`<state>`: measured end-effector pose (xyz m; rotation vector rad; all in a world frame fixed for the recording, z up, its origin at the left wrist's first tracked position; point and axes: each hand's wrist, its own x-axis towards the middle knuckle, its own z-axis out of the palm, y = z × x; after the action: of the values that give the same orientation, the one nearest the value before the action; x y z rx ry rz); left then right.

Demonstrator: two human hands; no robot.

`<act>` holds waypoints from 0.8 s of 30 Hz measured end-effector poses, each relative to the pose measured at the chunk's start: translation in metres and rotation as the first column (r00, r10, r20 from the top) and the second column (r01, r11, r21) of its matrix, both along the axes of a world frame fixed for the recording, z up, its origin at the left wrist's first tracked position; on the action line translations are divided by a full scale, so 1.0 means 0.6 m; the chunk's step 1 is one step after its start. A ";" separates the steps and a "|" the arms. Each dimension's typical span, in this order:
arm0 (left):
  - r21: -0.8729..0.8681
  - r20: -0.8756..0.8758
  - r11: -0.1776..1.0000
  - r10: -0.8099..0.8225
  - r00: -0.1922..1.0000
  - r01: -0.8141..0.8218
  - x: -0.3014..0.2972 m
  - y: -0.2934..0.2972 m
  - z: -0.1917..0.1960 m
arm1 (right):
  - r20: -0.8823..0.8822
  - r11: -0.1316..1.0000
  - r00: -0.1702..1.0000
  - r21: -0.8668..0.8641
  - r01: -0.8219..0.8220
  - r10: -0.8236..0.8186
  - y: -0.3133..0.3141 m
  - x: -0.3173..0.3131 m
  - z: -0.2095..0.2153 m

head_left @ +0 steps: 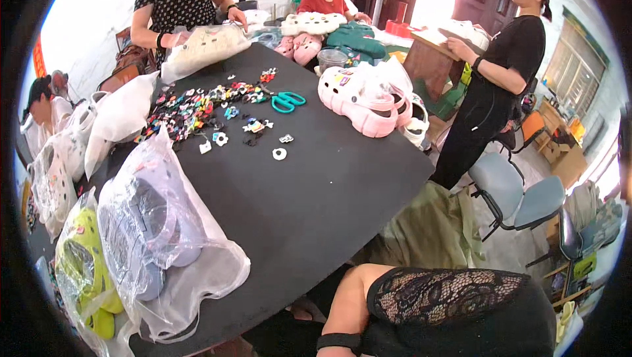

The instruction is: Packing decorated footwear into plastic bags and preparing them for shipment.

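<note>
Neither of my hands shows. At the lower edge a bent arm (349, 304) in a black lace sleeve (454, 294) wears a black wristband (339, 341); its hand lies outside the picture. The dark table (316, 205) holds lavender clogs (155, 225) in a clear plastic bag, beside bagged lime-green clogs (95, 271). Toward the far left lies a heap of small colourful shoe charms (191, 110), with a few loose white ones nearer. Teal-handled scissors (288, 101) rest beside the heap. Pink clogs with charms (359, 97) stand at the right edge.
A person in a patterned black top (181, 1) handles a bagged cream clog (207, 51) at the far end. Beyond sits a person in red (322, 2). At the right stands a person in black (503, 74) holding a pale clog, near a blue-grey chair (500, 172).
</note>
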<state>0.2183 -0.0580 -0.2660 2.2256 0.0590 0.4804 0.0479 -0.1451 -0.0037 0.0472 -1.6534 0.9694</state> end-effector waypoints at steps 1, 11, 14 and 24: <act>-0.009 -0.002 1.000 -0.012 1.000 0.012 0.009 -0.002 0.000 | 0.027 1.000 0.999 0.012 0.023 -0.024 -0.001 0.004 0.001; -0.096 -0.105 0.994 -0.063 0.992 0.052 0.042 0.002 -0.026 | 0.184 0.989 0.972 0.046 0.139 -0.145 0.005 0.050 0.009; -0.120 -0.173 0.993 -0.030 0.984 0.009 0.010 0.022 -0.045 | 0.291 0.991 0.948 0.063 0.115 -0.129 0.018 0.044 0.007; -0.022 -0.702 0.679 0.513 0.495 -0.734 -0.634 0.009 -0.047 | 0.634 0.934 0.690 0.177 0.310 -0.349 0.089 -0.005 -0.167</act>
<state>-0.1620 -0.0527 -0.2944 1.8627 1.3038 0.0197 0.0450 -0.0916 -0.1037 -0.6124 -2.2361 0.6841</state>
